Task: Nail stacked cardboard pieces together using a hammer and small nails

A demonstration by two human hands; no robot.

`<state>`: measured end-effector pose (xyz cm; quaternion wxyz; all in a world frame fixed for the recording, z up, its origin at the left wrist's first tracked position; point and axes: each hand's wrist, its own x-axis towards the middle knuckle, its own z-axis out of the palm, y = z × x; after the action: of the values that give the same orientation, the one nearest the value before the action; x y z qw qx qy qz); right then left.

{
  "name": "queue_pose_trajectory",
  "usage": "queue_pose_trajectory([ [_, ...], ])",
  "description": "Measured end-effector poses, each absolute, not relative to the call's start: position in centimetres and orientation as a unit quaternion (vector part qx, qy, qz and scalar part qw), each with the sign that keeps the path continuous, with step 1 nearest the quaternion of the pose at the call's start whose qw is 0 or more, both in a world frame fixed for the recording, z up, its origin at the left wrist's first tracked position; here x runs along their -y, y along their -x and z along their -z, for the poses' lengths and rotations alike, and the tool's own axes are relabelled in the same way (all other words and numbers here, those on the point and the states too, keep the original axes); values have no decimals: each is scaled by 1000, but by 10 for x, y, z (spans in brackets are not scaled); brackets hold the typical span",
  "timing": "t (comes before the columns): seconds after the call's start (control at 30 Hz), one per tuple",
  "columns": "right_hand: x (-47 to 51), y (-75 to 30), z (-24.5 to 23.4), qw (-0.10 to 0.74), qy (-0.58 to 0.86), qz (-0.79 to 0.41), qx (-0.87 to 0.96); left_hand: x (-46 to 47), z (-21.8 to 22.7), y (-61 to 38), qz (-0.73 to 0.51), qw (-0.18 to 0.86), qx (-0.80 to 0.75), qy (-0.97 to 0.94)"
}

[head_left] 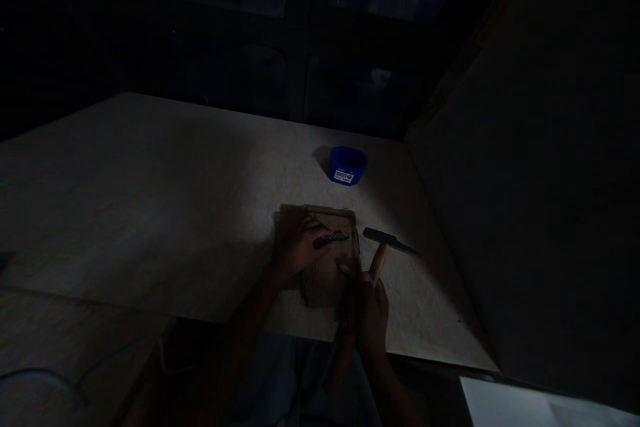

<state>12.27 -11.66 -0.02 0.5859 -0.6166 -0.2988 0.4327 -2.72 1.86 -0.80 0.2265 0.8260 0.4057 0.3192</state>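
The scene is very dark. My right hand (369, 307) grips the wooden handle of a hammer (383, 245), whose dark metal head points right over the table. My left hand (300, 247) rests on a brown wooden block (327, 277) and pinches a small dark ridged object (331, 239) that I cannot name. The block lies flat near the table's front edge, partly covered by both hands.
A blue plastic tub (347, 165) with a white label stands behind the block. The pale table (150, 200) stretches far to the left. A dark wall panel (525, 213) closes the right side. A white sheet (540, 407) lies at the lower right.
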Motion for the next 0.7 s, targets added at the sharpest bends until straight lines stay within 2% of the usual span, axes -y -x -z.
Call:
queue_pose_trajectory([
  [0.17, 116, -124, 2, 606, 567, -498, 251, -18, 5, 24, -303, 220, -395, -839],
  [0.5, 115, -124, -2, 568, 604, -481, 284, -19, 15, 18, -315, 273, -416, -808],
  [0.7, 115, -125, 3, 579, 607, -473, 270, -18, 9, 17, -324, 259, -416, -809],
])
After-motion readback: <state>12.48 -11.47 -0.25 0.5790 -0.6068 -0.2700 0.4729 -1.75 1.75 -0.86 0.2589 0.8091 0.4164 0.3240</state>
